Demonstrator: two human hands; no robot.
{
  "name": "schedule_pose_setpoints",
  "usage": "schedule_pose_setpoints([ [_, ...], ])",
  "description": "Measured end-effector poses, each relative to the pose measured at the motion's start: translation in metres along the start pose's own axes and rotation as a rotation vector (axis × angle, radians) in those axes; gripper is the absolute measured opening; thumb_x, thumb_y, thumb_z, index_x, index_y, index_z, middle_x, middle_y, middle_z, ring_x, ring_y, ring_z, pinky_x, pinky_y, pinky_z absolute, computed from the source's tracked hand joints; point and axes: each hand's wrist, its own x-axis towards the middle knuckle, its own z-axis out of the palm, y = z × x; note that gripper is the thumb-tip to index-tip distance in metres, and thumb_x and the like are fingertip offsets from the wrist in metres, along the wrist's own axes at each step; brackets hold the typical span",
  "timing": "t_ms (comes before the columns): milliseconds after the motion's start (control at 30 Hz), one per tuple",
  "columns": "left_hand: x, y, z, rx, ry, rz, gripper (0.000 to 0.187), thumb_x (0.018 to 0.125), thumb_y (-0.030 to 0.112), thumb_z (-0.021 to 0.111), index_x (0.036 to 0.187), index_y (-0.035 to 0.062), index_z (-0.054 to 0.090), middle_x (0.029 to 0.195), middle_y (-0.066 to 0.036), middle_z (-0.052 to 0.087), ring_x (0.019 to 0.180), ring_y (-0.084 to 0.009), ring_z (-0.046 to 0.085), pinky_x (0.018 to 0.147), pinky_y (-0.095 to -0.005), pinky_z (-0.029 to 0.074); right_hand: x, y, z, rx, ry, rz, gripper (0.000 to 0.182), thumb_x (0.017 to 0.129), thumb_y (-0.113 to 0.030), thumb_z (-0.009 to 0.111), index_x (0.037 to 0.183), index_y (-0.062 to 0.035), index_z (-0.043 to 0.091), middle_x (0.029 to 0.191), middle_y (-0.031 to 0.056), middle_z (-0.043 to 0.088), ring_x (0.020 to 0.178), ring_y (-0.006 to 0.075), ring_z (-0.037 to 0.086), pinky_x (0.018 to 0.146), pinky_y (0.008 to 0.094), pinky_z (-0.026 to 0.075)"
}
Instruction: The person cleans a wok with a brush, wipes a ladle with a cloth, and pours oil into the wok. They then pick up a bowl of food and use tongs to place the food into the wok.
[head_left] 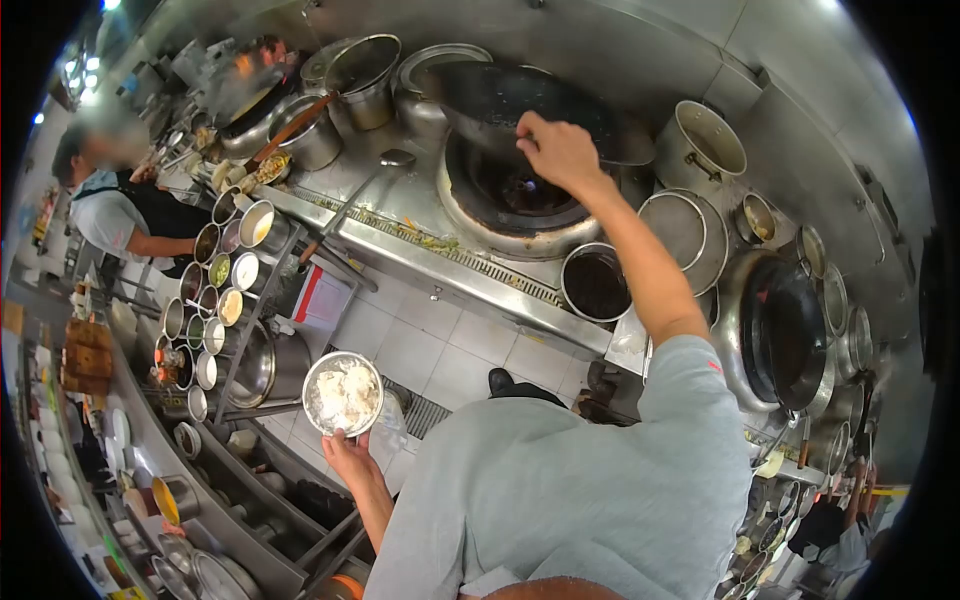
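My left hand (352, 462) is closed on the rim of a round metal bowl (312, 392), held out over the tiled floor. White, lumpy food (344, 394) fills the bowl. Across the stove, my right hand (553, 147) is closed at the near edge of a dark wok (480, 95). That wok is tilted up above the black burner ring (515, 190), its inside facing me. A ladle (397, 158) lies on the steel stove top left of the burner, its long handle reaching past the front edge.
Seasoning pots (258, 222) crowd a rack at left, near a co-worker (140, 215). Steel pots (365, 80) stand behind the stove. A pot of dark liquid (596, 283) sits by the front edge. Another wok (785, 330) rests at right.
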Motion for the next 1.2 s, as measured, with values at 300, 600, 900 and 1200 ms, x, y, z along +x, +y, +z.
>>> schedule_pose_setpoints([
  [300,0.011,-0.008,0.02,-0.011,0.05,0.01,0.03,0.09,0.008,0.048,0.12,0.0037,0.047,0.12,-0.016,0.057,0.108,-0.0281,0.061,0.082,-0.0465,0.057,0.206,0.124,-0.091,-0.06,0.05,0.049,0.024,0.077,-0.033,0.065,0.097,-0.0197,0.063,0.079,0.01,0.067,0.081,0.0329,0.066,0.073,0.0451,0.051],
  [600,0.005,0.015,0.034,0.002,0.105,0.04,0.028,0.091,0.008,0.047,0.119,0.0025,0.046,0.122,-0.015,0.056,0.107,-0.0268,0.061,0.082,-0.0423,0.056,0.311,0.199,-0.097,-0.341,0.014,-0.032,0.034,0.076,-0.029,0.055,0.096,-0.0069,0.071,0.093,0.0217,0.068,0.089,0.04,0.065,0.078,0.046,0.051],
  [900,0.039,0.021,0.017,-0.04,0.0,0.036,0.03,0.092,0.01,0.049,0.121,0.0023,0.048,0.127,-0.015,0.052,0.116,-0.0282,0.055,0.089,-0.0474,0.052,0.171,0.071,-0.089,-0.146,0.06,0.166,0.03,0.078,-0.027,0.062,0.099,-0.0073,0.071,0.097,0.0198,0.069,0.093,0.0367,0.065,0.081,0.0445,0.051],
  [1200,0.066,0.031,-0.023,0.005,-0.069,-0.025,0.032,0.089,0.007,0.046,0.12,0.0011,0.045,0.121,-0.017,0.055,0.109,-0.0281,0.059,0.084,-0.0443,0.056,-0.036,-0.035,0.071,-0.19,0.098,0.148,0.015,0.084,-0.025,0.062,0.093,-0.015,0.056,0.065,0.0119,0.066,0.06,0.0342,0.065,0.057,0.0466,0.052],
])
